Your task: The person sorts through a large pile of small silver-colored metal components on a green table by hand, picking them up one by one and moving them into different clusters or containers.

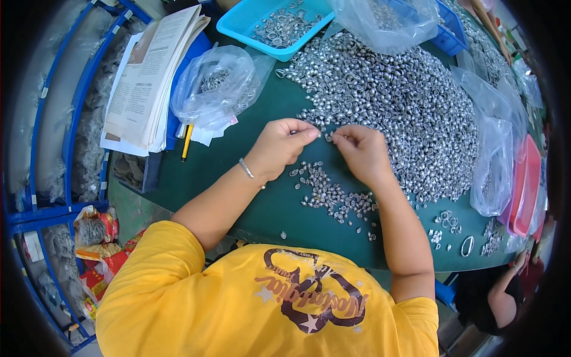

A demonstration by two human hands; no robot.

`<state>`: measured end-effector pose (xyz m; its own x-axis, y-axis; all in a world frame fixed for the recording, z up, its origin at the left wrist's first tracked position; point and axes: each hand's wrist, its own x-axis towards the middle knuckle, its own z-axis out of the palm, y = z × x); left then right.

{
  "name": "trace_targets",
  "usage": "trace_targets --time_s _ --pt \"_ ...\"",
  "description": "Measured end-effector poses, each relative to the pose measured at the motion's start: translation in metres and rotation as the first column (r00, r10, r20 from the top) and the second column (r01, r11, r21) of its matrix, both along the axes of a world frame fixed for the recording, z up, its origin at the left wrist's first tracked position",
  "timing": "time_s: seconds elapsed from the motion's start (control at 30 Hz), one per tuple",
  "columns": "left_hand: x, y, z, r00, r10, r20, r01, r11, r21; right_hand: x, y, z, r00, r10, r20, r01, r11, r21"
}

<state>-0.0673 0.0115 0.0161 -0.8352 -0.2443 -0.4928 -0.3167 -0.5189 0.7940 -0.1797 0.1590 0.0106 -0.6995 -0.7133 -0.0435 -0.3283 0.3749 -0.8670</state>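
Note:
My left hand [278, 149], with a silver bangle on its wrist, is closed in a pinch over the green table [262, 205]. A small shiny silver metal piece [319, 134] shows at its thumb and fingertip. Close on its right, my right hand [365, 153] pinches another small silver metal piece [328, 137]; the fingertips partly cover both. Beyond and right of my hands spreads a large heap of small oval silver metal pieces [416, 113]. Nearer me, between my forearms, lies a smaller loose group of similar pieces [336, 199].
Far off stands a turquoise basket [229, 27] of metal parts, beside a clear plastic bag [392, 38]. At left are another bag [196, 98], papers [140, 89], a yellow pen [187, 143] and blue shelving [74, 128]. Rings [449, 221] and a red tray [526, 184] lie at right.

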Motion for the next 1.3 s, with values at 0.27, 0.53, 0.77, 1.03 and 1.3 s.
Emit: trace_targets --time_s 0.27,0.53,0.77,1.03,1.3 --pt "-0.022 0.002 -0.007 0.991 -0.077 -0.112 0.011 0.864 -0.503 0.005 -0.004 -0.003 0.842 0.116 -0.527 -0.108 0.993 0.045" --pt "-0.025 -0.001 -0.023 0.936 -0.33 -0.121 -0.091 0.103 -0.99 -0.009 0.014 0.006 0.998 -0.034 -0.046 0.035 0.999 0.003" --pt "-0.019 -0.005 -0.029 0.912 -0.327 -0.25 -0.192 0.199 -0.961 0.009 -0.005 -0.003 0.835 0.123 -0.536 -0.079 0.991 0.105" --pt "0.011 -0.004 0.0 0.997 0.01 -0.08 0.01 0.969 0.247 -0.011 0.022 0.021 0.427 0.023 0.904 0.27 0.951 -0.152" --pt "0.022 -0.003 -0.008 0.986 0.058 -0.159 0.032 0.859 0.511 -0.01 0.033 0.012 0.133 0.216 0.967 0.35 0.903 -0.25"
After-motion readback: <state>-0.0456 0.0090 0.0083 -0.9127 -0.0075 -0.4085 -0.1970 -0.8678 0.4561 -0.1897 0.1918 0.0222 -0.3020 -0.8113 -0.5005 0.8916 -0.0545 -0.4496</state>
